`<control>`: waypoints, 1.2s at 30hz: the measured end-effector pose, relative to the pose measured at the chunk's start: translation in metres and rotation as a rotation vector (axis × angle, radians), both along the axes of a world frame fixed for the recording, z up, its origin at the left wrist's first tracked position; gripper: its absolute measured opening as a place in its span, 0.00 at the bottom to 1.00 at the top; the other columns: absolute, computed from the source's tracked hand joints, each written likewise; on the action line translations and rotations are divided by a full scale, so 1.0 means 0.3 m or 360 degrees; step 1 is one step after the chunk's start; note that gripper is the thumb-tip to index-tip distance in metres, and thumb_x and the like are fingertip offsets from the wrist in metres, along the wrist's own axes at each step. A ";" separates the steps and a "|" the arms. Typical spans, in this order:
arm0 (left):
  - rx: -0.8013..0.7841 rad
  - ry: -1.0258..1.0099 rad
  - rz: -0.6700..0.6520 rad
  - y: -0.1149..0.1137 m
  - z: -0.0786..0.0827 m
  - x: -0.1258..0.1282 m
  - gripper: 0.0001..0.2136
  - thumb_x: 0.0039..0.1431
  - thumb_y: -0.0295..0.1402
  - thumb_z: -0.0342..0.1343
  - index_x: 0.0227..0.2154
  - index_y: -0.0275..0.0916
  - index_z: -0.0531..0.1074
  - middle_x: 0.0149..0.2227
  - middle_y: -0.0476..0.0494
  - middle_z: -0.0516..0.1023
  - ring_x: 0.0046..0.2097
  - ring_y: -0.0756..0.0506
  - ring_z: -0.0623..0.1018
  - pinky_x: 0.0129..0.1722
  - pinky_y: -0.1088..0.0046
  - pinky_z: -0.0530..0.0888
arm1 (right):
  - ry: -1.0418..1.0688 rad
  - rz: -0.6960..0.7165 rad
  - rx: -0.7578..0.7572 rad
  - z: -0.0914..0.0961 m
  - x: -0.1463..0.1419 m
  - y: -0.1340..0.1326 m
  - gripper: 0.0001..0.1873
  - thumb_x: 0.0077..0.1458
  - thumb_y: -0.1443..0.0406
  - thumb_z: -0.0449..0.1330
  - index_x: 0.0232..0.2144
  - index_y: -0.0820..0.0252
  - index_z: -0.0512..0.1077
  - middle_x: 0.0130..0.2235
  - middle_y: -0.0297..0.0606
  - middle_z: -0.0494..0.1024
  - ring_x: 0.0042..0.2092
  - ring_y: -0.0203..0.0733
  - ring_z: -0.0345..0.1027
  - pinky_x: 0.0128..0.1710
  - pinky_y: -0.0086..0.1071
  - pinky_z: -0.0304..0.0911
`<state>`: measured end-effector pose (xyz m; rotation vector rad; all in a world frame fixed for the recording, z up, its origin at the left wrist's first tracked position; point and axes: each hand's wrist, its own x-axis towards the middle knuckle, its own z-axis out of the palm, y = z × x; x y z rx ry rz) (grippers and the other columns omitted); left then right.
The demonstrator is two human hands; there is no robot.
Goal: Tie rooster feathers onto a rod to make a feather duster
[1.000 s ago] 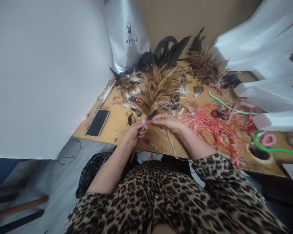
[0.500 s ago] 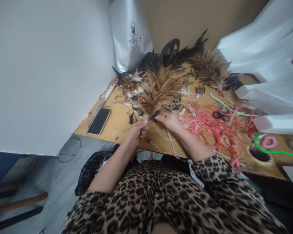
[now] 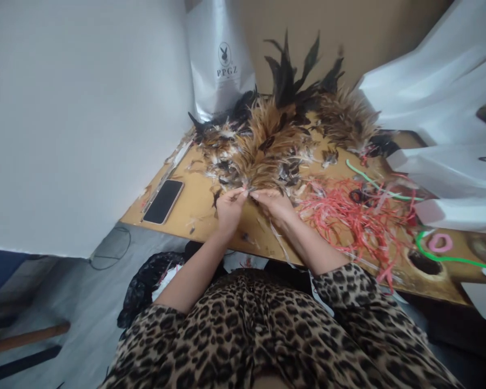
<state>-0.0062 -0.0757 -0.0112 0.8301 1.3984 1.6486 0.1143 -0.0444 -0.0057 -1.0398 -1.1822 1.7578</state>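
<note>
A bushy bundle of brown feathers (image 3: 259, 154) points away from me on the table, with long dark feathers (image 3: 285, 81) fanning up at its far end. My left hand (image 3: 230, 209) is closed in a pinch on the bundle's near, narrow end. Right beside it, my right hand (image 3: 276, 205) pinches the same end, fingertips almost touching the left ones. What lies exactly between the fingertips is too small to make out. A thin whitish strand (image 3: 281, 243) hangs below my right hand over the table edge.
On the wooden table (image 3: 186, 213) lie a phone (image 3: 164, 201) at left and tangled pink-red strips (image 3: 352, 216) at right. Another feather bunch (image 3: 346, 116), a green strip (image 3: 453, 259) and a hole (image 3: 425, 263) are farther right. White bags (image 3: 222, 32) stand behind.
Both hands have moved slightly away from me and closer together. The feather bundle has shifted, and its dark feathers, looped over before, now stand spread and upright.
</note>
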 end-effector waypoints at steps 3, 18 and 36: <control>0.0139 0.0239 -0.0049 -0.015 0.008 0.020 0.07 0.50 0.30 0.59 0.34 0.38 0.78 0.37 0.44 0.79 0.41 0.47 0.76 0.45 0.71 0.70 | 0.0158 -0.0194 -0.0050 -0.012 -0.008 0.003 0.21 0.32 0.54 0.70 0.27 0.62 0.76 0.17 0.29 0.70 0.20 0.30 0.57 0.22 0.27 0.55; 0.0064 0.0337 -0.0288 -0.046 0.071 0.061 0.13 0.48 0.27 0.61 0.39 0.42 0.76 0.34 0.44 0.74 0.40 0.47 0.73 0.37 0.75 0.70 | 0.0021 -0.0507 0.0180 0.007 0.011 0.019 0.21 0.34 0.50 0.68 0.21 0.61 0.70 0.21 0.33 0.71 0.26 0.36 0.64 0.25 0.29 0.57; 0.0182 0.0447 -0.0191 0.040 0.001 0.018 0.10 0.50 0.30 0.60 0.37 0.39 0.79 0.40 0.44 0.80 0.45 0.44 0.76 0.49 0.67 0.71 | 0.0158 -0.0378 0.0192 -0.019 -0.010 0.043 0.18 0.32 0.54 0.70 0.25 0.62 0.77 0.29 0.37 0.79 0.30 0.36 0.69 0.37 0.32 0.64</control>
